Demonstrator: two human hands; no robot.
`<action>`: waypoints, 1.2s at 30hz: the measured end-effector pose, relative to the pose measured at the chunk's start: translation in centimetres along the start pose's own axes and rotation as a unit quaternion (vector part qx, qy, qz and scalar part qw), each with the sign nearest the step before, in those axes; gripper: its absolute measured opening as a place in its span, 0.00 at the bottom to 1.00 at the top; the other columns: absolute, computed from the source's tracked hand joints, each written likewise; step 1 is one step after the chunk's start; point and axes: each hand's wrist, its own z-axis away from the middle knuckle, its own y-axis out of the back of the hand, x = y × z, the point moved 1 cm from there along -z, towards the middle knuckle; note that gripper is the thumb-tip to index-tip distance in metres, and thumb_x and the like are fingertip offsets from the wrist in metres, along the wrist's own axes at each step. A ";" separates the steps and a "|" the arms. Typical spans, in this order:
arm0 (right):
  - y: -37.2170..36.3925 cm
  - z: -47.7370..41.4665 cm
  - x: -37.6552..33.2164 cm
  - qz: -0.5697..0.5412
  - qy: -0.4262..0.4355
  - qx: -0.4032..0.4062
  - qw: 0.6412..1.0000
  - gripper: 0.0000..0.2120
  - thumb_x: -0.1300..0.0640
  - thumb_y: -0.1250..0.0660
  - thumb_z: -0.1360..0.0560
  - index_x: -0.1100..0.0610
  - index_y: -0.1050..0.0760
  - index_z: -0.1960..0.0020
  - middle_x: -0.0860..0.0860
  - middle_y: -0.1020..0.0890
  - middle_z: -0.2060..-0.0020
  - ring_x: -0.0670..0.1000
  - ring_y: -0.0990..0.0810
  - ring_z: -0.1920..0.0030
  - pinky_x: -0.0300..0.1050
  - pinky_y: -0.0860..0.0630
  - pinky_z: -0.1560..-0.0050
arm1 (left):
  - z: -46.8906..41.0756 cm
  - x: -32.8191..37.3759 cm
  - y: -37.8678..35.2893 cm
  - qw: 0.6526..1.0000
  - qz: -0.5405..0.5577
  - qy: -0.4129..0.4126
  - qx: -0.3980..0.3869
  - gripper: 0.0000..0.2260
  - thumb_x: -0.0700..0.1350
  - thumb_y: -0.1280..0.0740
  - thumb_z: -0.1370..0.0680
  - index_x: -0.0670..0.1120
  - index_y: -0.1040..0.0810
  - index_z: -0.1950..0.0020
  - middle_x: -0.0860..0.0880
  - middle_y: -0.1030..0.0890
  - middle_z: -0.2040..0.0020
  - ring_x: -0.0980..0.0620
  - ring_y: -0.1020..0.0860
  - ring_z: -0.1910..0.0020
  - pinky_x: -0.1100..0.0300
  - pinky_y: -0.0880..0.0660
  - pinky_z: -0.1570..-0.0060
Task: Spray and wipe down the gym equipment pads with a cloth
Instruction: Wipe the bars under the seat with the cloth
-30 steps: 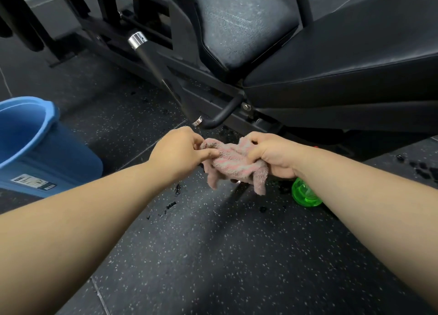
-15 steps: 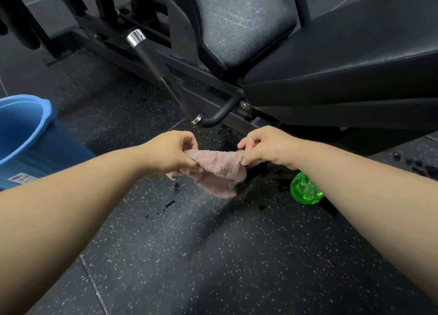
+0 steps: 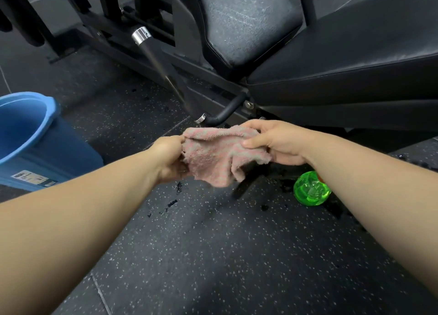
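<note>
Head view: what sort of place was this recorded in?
Most likely a gym: a black padded seat and a long back pad sit beside a chrome-capped handle bar, over speckled rubber floor tiles. The blue bucket and green spray bottle suggest cleaning.

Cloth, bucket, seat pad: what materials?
Cloth: terry fabric, matte; looped pile, limp folds. Bucket: likely plastic, smooth, slight sheen; moulded rim. Seat pad: probably vinyl, black; fine grain, greyish scuffs.

Speckled floor (image 3: 213, 255) lay open at 6 o'clock. Bucket (image 3: 35, 136) blocked 9 o'clock; handle bar (image 3: 159, 65), seat pad (image 3: 248, 23) blocked 12; spray bottle (image 3: 310, 189) sat at 4.
</note>
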 end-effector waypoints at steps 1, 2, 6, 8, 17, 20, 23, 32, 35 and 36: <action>-0.3 0.3 -0.2 -0.007 -0.012 -0.023 1.000 0.19 0.73 0.38 0.24 0.55 0.25 0.40 0.55 0.17 0.58 0.51 0.17 0.67 0.41 0.24 0.72 | -0.3 -0.3 -0.2 1.000 -0.006 0.012 -0.002 0.15 0.46 0.46 0.17 0.48 0.24 0.59 0.48 0.21 0.65 0.49 0.23 0.66 0.56 0.24 0.62; -0.5 0.3 0.0 0.000 -0.022 -0.039 0.999 0.23 0.75 0.39 0.24 0.54 0.26 0.37 0.56 0.17 0.57 0.51 0.17 0.69 0.40 0.25 0.75 | -0.4 -0.4 -0.4 1.000 0.002 0.011 -0.001 0.15 0.48 0.46 0.16 0.49 0.24 0.56 0.48 0.20 0.64 0.49 0.21 0.67 0.55 0.24 0.63; -0.1 -0.3 0.8 0.022 -0.037 0.006 0.999 0.36 0.76 0.36 0.27 0.44 0.34 0.29 0.61 0.20 0.45 0.58 0.15 0.54 0.51 0.18 0.55 | -0.8 -0.3 -0.2 0.999 0.046 -0.022 0.002 0.11 0.52 0.41 0.16 0.46 0.25 0.43 0.48 0.19 0.65 0.53 0.23 0.74 0.63 0.24 0.75; 0.5 -0.6 1.2 0.091 -0.037 0.042 0.994 0.39 0.72 0.31 0.28 0.42 0.36 0.26 0.59 0.22 0.39 0.58 0.16 0.48 0.55 0.20 0.43 | -1.0 -0.5 0.4 0.998 -0.020 -0.055 -0.017 0.19 0.48 0.33 0.20 0.46 0.31 0.31 0.47 0.17 0.56 0.53 0.23 0.72 0.64 0.25 0.75; 0.4 -0.4 1.8 0.354 -0.004 0.065 0.933 0.05 0.55 0.28 0.26 0.48 0.17 0.61 0.47 0.15 0.58 0.47 0.20 0.54 0.42 0.24 0.50 | -1.4 -0.8 2.6 0.809 -0.566 -0.154 -0.042 0.10 0.51 0.26 0.27 0.48 0.15 0.49 0.45 0.15 0.55 0.47 0.20 0.54 0.55 0.26 0.53; 0.6 -0.6 2.3 0.344 -0.007 0.060 0.937 0.04 0.54 0.31 0.23 0.50 0.20 0.57 0.47 0.17 0.57 0.48 0.21 0.52 0.48 0.25 0.46 | -1.3 -0.2 2.8 0.850 -0.508 -0.135 -0.045 0.10 0.51 0.29 0.25 0.45 0.15 0.57 0.47 0.22 0.65 0.49 0.30 0.63 0.56 0.34 0.60; 0.4 -0.8 2.4 0.275 -0.003 0.070 0.959 0.06 0.52 0.32 0.23 0.51 0.21 0.57 0.49 0.18 0.59 0.50 0.20 0.55 0.49 0.23 0.48 | -0.8 0.2 2.5 0.822 -0.548 -0.138 -0.073 0.06 0.47 0.27 0.26 0.46 0.16 0.60 0.60 0.19 0.66 0.53 0.25 0.62 0.57 0.31 0.59; -2.8 -2.3 2.9 -0.104 -0.001 0.119 0.987 0.06 0.57 0.31 0.25 0.58 0.20 0.50 0.56 0.16 0.52 0.56 0.18 0.49 0.53 0.23 0.41 | 0.0 0.5 -1.8 0.971 -0.175 -0.160 0.013 0.08 0.40 0.31 0.24 0.45 0.24 0.63 0.47 0.23 0.69 0.54 0.24 0.75 0.61 0.23 0.73; -3.9 -2.1 2.0 -0.133 0.023 -0.047 0.990 0.16 0.66 0.34 0.29 0.65 0.23 0.42 0.61 0.20 0.46 0.56 0.17 0.50 0.55 0.22 0.43 | 1.1 1.2 -3.1 0.982 -0.106 -0.105 -0.114 0.12 0.37 0.41 0.22 0.44 0.17 0.51 0.47 0.18 0.59 0.53 0.19 0.64 0.58 0.19 0.56; -3.9 -2.3 2.1 -0.127 0.028 -0.066 0.989 0.15 0.70 0.36 0.27 0.65 0.24 0.41 0.63 0.20 0.45 0.58 0.16 0.50 0.55 0.21 0.47 | 1.3 1.3 -3.2 0.977 -0.127 -0.106 -0.136 0.17 0.34 0.44 0.23 0.46 0.16 0.49 0.49 0.18 0.58 0.54 0.20 0.63 0.59 0.21 0.52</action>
